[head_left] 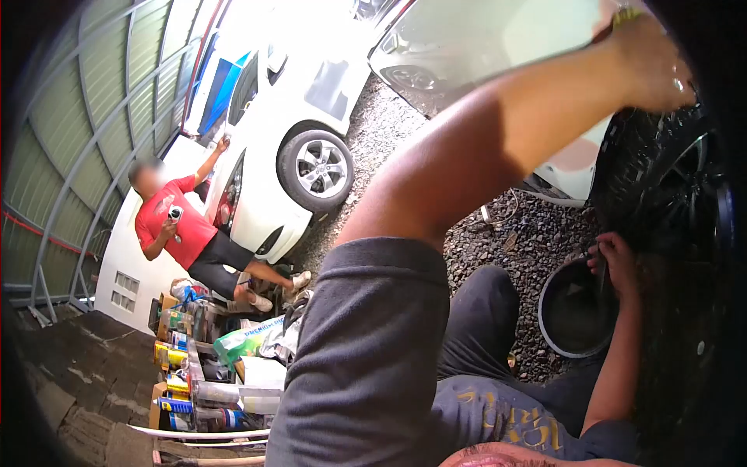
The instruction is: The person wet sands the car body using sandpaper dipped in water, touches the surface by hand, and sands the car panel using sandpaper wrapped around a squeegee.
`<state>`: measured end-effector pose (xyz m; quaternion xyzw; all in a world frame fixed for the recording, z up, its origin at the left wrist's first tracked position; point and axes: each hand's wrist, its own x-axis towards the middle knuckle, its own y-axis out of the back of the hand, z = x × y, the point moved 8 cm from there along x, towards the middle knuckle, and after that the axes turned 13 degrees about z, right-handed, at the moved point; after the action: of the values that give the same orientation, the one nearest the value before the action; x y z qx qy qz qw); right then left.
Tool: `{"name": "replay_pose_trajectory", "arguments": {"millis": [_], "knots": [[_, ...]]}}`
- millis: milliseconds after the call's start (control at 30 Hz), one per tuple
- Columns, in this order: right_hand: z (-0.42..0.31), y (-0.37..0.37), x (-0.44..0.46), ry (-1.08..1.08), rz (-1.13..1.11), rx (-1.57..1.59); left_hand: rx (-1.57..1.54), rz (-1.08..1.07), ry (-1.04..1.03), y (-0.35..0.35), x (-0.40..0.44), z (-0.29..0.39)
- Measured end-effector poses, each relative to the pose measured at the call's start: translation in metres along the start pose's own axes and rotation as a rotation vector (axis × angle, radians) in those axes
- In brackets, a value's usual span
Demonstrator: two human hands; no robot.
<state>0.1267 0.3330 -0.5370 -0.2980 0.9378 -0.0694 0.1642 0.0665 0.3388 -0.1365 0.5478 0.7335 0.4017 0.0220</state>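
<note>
Grip of left hand (655, 66) obscured, right hand (618, 266) curled at bucket (543, 315) rim, hold unclear

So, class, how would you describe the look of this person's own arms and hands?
The left sleeve is plain dark grey, short, with a wide banded hem; the right sleeve is grey too, only partly in view. The left hand and right hand are gloveless.

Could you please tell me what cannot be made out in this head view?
In the head view:
Small yellow-green item at the bare left hand: too small and blurred to identify.
Inside of the dark round bucket with a pale rim: contents lost in shadow.
Bare right hand at that rim: dimness hides whether it grips.
Wet black spoked wheel: shadow and the picture's dark edge hide its outline.
</note>
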Motion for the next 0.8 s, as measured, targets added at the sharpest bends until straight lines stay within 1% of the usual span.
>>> {"name": "replay_pose_trajectory", "arguments": {"millis": [33, 67, 133, 167, 200, 233, 267, 300, 333, 367, 467, 567, 633, 667, 733, 767, 800], "knots": [[-0.001, -0.005, -0.002, 0.012, -0.029, 0.014, -0.01, 0.012, 0.002, -0.018, -0.008, 0.008], [0.002, -0.01, -0.005, -0.001, -0.031, 0.022, -0.101, -0.084, 0.142, -0.011, -0.017, 0.028], [0.006, -0.014, -0.011, -0.028, -0.029, 0.034, -0.241, 0.072, 0.263, -0.027, -0.047, 0.087], [0.008, -0.014, -0.014, -0.055, -0.047, 0.022, -0.337, -0.005, 0.373, -0.041, -0.064, 0.118], [0.011, -0.014, -0.019, -0.087, -0.065, 0.011, -0.567, 0.056, 0.552, -0.053, -0.084, 0.144], [0.014, -0.013, -0.023, -0.118, -0.082, -0.001, -0.621, 0.08, 0.666, -0.066, -0.103, 0.171], [0.02, -0.011, -0.023, -0.143, -0.092, -0.01, -0.655, 0.058, 0.766, -0.079, -0.122, 0.199], [0.032, -0.007, -0.021, -0.147, -0.111, -0.019, -0.75, 0.069, 0.897, -0.089, -0.14, 0.221], [0.043, -0.004, -0.015, -0.135, -0.124, -0.043, -0.868, -0.098, 1.07, -0.094, -0.156, 0.238], [0.058, 0.001, -0.008, -0.117, -0.138, -0.069, -0.805, -0.146, 1.169, -0.092, -0.171, 0.254], [0.121, 0.034, 0.016, -0.024, -0.207, -0.173, -0.973, -0.058, 1.583, -0.095, -0.207, 0.282], [0.192, 0.078, 0.037, 0.141, -0.314, -0.233, -0.941, 0.02, 1.598, -0.108, -0.237, 0.324], [0.224, 0.104, 0.04, 0.269, -0.325, -0.297, -1.101, -0.05, 1.615, -0.099, -0.247, 0.345], [0.204, 0.104, 0.034, 0.247, -0.201, -0.474, -1.19, -0.095, 1.613, -0.097, -0.251, 0.361], [0.164, 0.115, 0.017, 0.158, 0.052, -0.814, -1.017, -0.122, 1.399, -0.107, -0.271, 0.392], [0.155, 0.126, 0.013, 0.248, 0.132, -0.806, -0.941, -0.127, 1.277, -0.114, -0.273, 0.402], [0.143, 0.132, 0.0, 0.218, 0.148, -0.832, -0.955, -0.059, 1.432, -0.12, -0.278, 0.401]]}}
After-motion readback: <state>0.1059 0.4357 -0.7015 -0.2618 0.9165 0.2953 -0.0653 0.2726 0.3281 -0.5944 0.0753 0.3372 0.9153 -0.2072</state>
